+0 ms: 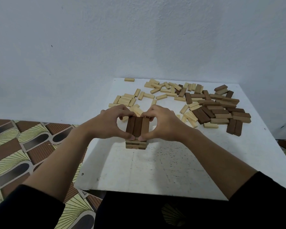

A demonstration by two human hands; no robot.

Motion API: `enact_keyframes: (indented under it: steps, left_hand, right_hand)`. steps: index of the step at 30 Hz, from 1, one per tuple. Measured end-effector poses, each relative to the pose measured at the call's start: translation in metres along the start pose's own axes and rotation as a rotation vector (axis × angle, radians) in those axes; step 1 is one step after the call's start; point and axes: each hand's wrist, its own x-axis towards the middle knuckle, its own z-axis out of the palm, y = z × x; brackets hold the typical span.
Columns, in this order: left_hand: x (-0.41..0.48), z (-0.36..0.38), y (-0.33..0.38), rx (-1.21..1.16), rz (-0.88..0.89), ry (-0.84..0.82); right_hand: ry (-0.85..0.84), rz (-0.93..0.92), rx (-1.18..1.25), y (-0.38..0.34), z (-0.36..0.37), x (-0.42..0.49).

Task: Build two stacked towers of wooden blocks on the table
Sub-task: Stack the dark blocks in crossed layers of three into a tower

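The tower [137, 126] stood on the table [155, 166], only a few layers high; the left hand [109, 123] and right hand [163, 125] clamped its top layer, fingers curled; loose blocks [220, 111] lay scattered far and right; no second tower begun.

Brown blocks [134, 128], cream blocks [125, 100], probably black sleeves [262, 195]

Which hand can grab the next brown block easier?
Probably the right hand: the loose brown blocks lie on its side of the tower, while the left hand would have to cross over.
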Motion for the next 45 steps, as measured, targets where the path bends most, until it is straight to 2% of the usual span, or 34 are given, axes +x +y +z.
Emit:
enact_keyframes:
  steps: [24, 27, 31, 36, 42, 45]
  left_hand:
    - [-0.010, 0.000, 0.007, -0.051, -0.008, 0.038]
    - [-0.013, 0.001, 0.009, -0.107, 0.014, 0.106]
    - [-0.020, -0.001, 0.028, -0.162, 0.084, 0.240]
    - [-0.019, 0.015, 0.075, -0.253, 0.214, 0.406]
    - [-0.002, 0.062, 0.133, -0.351, 0.332, 0.400]
    - [0.020, 0.104, 0.147, -0.447, 0.256, 0.350]
  right_hand:
    - [0.007, -0.001, 0.070, 0.006, 0.004, -0.005]
    - [0.089, 0.015, 0.183, 0.010, 0.007, -0.011]
    - [0.314, 0.024, 0.363, 0.021, 0.010, -0.022]
    - [0.522, 0.022, 0.412, 0.051, 0.006, -0.053]
    - [0.616, 0.170, 0.333, 0.107, 0.007, -0.097]
    - [0.610, 0.226, 0.235, 0.138, 0.009, -0.110]
